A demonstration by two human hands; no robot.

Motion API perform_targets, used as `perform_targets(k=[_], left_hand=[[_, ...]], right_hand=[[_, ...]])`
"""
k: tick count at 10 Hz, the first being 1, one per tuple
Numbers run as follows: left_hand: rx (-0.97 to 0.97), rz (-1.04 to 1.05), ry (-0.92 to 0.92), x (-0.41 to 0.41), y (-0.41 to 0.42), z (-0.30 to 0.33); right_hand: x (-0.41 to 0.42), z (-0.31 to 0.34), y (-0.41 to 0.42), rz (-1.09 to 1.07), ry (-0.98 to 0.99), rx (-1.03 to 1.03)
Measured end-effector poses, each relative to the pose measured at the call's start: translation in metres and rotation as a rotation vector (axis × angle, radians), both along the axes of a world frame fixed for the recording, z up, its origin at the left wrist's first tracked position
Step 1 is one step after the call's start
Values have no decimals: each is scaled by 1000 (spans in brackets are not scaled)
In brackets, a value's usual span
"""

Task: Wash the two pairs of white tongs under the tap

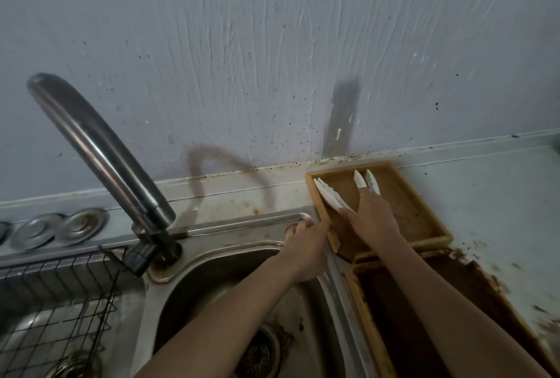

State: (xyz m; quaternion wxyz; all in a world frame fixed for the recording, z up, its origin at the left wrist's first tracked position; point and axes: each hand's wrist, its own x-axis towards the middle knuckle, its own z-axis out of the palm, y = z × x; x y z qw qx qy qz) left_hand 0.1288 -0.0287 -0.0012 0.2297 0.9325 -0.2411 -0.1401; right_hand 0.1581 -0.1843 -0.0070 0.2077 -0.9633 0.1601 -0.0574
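Observation:
Two pairs of white tongs lie in a wooden tray [424, 220] on the counter right of the sink. The left pair [327, 196] points toward the tray's back left corner, and the right pair [365, 180] points at the wall. My right hand [374, 218] covers the handle ends of both, thumb on the left pair and fingers on the right pair. Holding nothing, my left hand [306, 244] rests on the sink rim beside the tray's left edge. The steel tap [100, 150] arches at the left, with no water visible.
The steel sink basin [218, 268] with its drain [260, 353] lies below my left arm. A black wire rack [60, 302] fills the left basin. A second, darker wooden tray [403, 317] sits under my right forearm. The wall is close behind, and the stained counter [500, 211] extends right.

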Motion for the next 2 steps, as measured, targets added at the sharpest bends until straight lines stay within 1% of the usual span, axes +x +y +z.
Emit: perform_targets(k=[1,2], left_hand=[[-138,31,49,1,9,11],[-352,83,97,-5,21,36]], right_hand=[[-11,9,2,29,-26,-25],[-22,41,0,78,-96,192]])
